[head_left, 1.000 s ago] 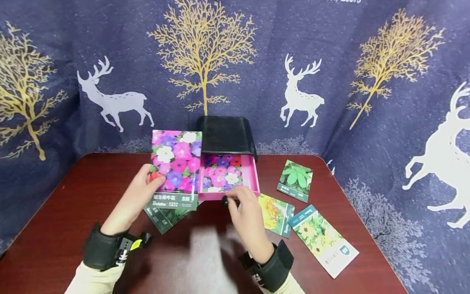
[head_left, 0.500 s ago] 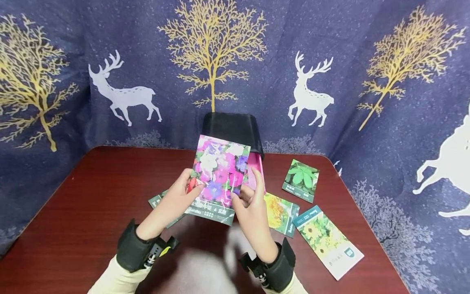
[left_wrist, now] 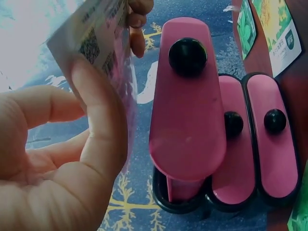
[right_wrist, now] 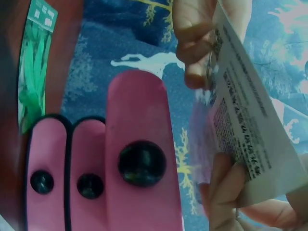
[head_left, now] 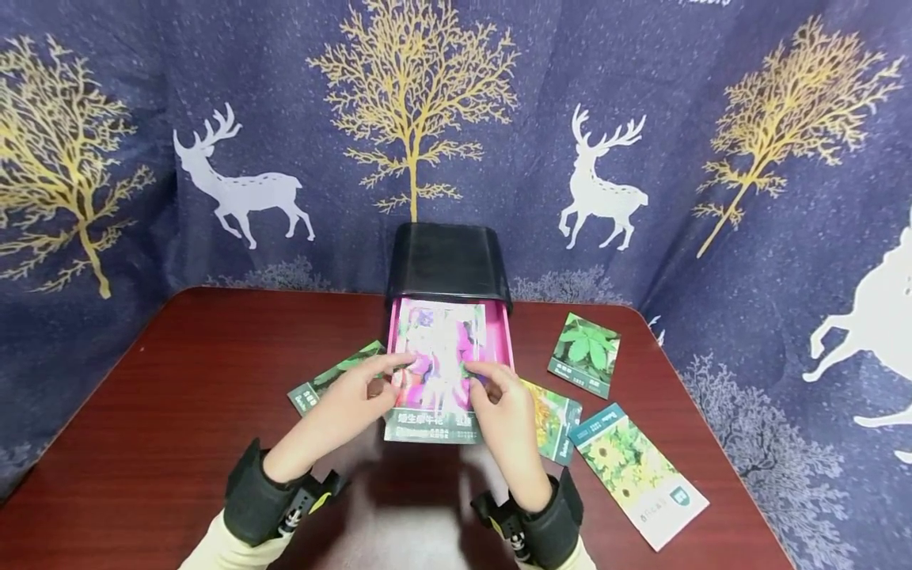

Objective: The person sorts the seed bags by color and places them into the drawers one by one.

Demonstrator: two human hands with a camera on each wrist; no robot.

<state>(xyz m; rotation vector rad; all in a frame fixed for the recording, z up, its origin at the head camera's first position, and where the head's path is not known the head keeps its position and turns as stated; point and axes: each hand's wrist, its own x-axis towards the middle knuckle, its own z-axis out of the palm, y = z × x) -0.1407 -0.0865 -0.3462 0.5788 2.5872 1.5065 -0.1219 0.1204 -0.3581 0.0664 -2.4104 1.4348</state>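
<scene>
A flower seed packet (head_left: 435, 427), printed with pink, purple and white blooms, is held over a pulled-out pink drawer (head_left: 500, 336). My left hand (head_left: 349, 408) pinches its left edge, and my right hand (head_left: 507, 416) pinches the right edge. Both wrist views show the packet's printed back, tilted above the drawer front (left_wrist: 187, 110). That drawer is the top one of a black cabinet (head_left: 450, 261); its round black knob (right_wrist: 142, 163) faces me. In the head view the packet covers most of the drawer's inside.
Two more pink drawers (left_wrist: 273, 159) sit pushed in below. A green-leaf packet (head_left: 586, 354), an orange-flower packet (head_left: 559, 427) and a yellow-flower packet (head_left: 637, 475) lie to the right. Another green packet (head_left: 313, 392) lies partly behind my left forearm. A deer-print cloth (head_left: 342, 237) hangs behind the table.
The left hand has brought the flower packet from the left to above the open drawer. My right hand has left the drawer knob and taken the packet's right edge; the packet has since lowered.
</scene>
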